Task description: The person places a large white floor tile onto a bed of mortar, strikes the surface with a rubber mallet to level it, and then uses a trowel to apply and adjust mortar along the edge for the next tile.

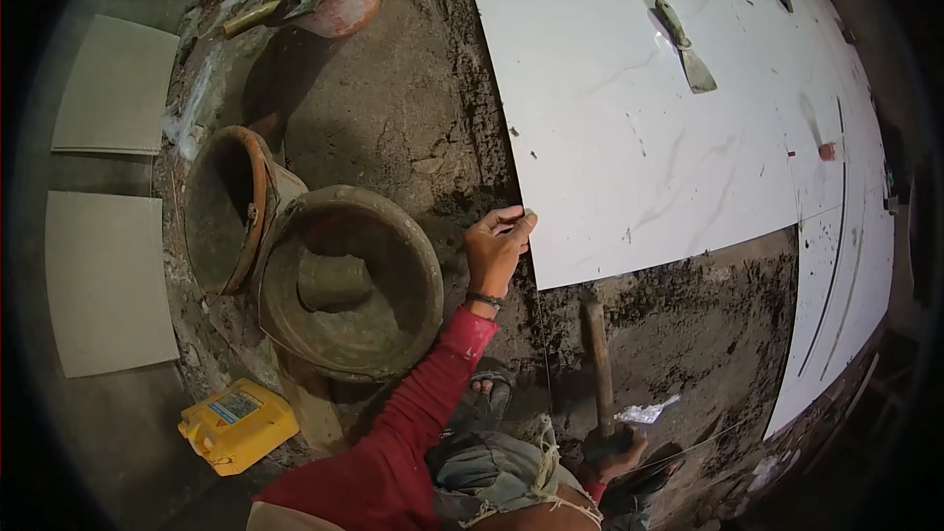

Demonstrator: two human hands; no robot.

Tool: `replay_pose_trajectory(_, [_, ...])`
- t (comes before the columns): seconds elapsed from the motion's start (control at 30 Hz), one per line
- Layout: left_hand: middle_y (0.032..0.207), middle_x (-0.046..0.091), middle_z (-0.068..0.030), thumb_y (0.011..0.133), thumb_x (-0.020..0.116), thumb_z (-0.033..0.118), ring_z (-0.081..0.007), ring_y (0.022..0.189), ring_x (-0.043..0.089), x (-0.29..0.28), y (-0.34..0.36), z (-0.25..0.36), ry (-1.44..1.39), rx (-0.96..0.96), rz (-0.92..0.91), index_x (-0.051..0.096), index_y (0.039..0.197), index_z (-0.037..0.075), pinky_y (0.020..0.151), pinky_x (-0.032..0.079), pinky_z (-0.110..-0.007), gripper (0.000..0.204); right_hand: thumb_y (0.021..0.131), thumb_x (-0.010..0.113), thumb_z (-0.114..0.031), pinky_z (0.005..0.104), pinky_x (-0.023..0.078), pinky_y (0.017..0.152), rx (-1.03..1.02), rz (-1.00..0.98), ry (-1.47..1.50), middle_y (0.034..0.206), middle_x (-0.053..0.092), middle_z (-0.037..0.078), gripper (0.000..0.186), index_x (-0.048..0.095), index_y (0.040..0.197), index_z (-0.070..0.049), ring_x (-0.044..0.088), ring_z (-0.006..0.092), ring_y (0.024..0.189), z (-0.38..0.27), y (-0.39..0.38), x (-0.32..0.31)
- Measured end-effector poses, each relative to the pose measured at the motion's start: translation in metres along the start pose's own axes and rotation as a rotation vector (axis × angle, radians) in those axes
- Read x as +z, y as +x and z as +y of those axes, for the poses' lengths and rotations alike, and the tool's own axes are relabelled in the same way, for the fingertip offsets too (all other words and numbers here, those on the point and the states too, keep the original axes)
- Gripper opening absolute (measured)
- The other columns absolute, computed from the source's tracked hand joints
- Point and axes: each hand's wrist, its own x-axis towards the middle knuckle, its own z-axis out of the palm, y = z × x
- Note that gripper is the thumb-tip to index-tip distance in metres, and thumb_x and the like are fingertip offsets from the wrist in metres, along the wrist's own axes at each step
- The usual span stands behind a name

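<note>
At the left edge of a large white marbled tile (pixel 590 187), my left hand (pixel 500 244) is closed in a pinch. Its fingertips touch the tile's rim; whatever they hold, if anything, is too small to make out. Low in the view, my right hand (pixel 623 456) grips a mallet (pixel 599 354) near its dark head, the wooden handle pointing away from me. Part of that hand is hidden behind the mallet head and my knee. A thin string (pixel 547 364) runs from near the tile's corner toward me over the rough mortar bed (pixel 678 334).
Two mortar-stained buckets (pixel 423 246) lie to my left, beside a yellow jerrycan (pixel 241 423). Beige tiles (pixel 103 285) rest at the far left. A reddish bucket (pixel 344 5) with a trowel (pixel 256 18) stands at the back. A putty knife (pixel 683 44) lies on the white tiles.
</note>
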Motion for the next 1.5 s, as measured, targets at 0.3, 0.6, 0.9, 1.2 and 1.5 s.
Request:
replay_pose_trajectory(0.3, [0.096, 0.071, -0.008, 0.085, 0.081, 0.019, -0.0127, 0.079, 0.069, -0.015, 0.005, -0.005, 0.001, -0.012, -0.037, 0.069, 0.109, -0.002, 0.067, 0.059, -0.028, 0.034, 0.087, 0.061, -0.02, 0.0375, 0.048, 0.084, 0.438, -0.34, 0.388, 0.072, 0.052, 0.002, 0.013, 0.059, 0.088, -0.007, 0.054, 0.016, 0.069, -0.123, 0.094, -0.056])
replay_pose_trajectory(0.6, [0.102, 0.07, -0.0083, 0.088, 0.077, 0.015, -0.0127, 0.086, 0.067, -0.022, 0.006, -0.015, 0.029, 0.09, -0.071, 0.067, 0.114, -0.003, 0.072, 0.057, -0.028, 0.033, 0.094, 0.065, -0.027, 0.0348, 0.055, 0.087, -0.384, -0.144, 0.342, 0.1, 0.067, 0.017, 0.035, 0.061, 0.112, 0.002, 0.066, 0.0235, 0.087, -0.262, 0.197, 0.09])
replay_pose_trajectory(0.9, [0.102, 0.071, -0.0098, 0.092, 0.072, 0.015, -0.0125, 0.085, 0.068, -0.026, -0.035, -0.006, -0.07, 0.011, -0.064, 0.065, 0.122, -0.005, 0.07, 0.056, -0.025, 0.037, 0.091, 0.06, -0.059, 0.0596, 0.029, 0.115, 0.003, -0.876, 1.734, 0.147, 0.047, 0.022, 0.065, 0.056, 0.138, -0.015, 0.041, 0.0378, 0.138, -0.441, 0.196, 0.197])
replay_pose_trajectory(1.2, [0.092, 0.075, -0.0055, 0.09, 0.075, 0.018, -0.0081, 0.078, 0.067, -0.034, -0.026, 0.006, 0.12, -0.029, -0.144, 0.073, 0.112, 0.001, 0.07, 0.053, -0.024, 0.027, 0.101, 0.055, -0.032, 0.0334, 0.05, 0.052, 0.01, -1.153, 0.636, 0.07, 0.056, 0.008, 0.034, 0.053, 0.101, 0.002, 0.056, 0.0167, 0.058, -0.499, 0.167, 0.375])
replay_pose_trajectory(1.5, [0.089, 0.07, -0.0033, 0.088, 0.077, 0.013, -0.01, 0.081, 0.066, -0.009, -0.04, -0.006, 0.029, 0.038, -0.088, 0.072, 0.11, 0.0, 0.074, 0.053, -0.028, 0.026, 0.098, 0.064, -0.031, 0.0256, 0.04, 0.04, -0.167, -1.457, 0.407, 0.069, 0.055, 0.001, 0.042, 0.058, 0.128, -0.003, 0.049, 0.0086, 0.05, -0.461, 0.139, 0.462])
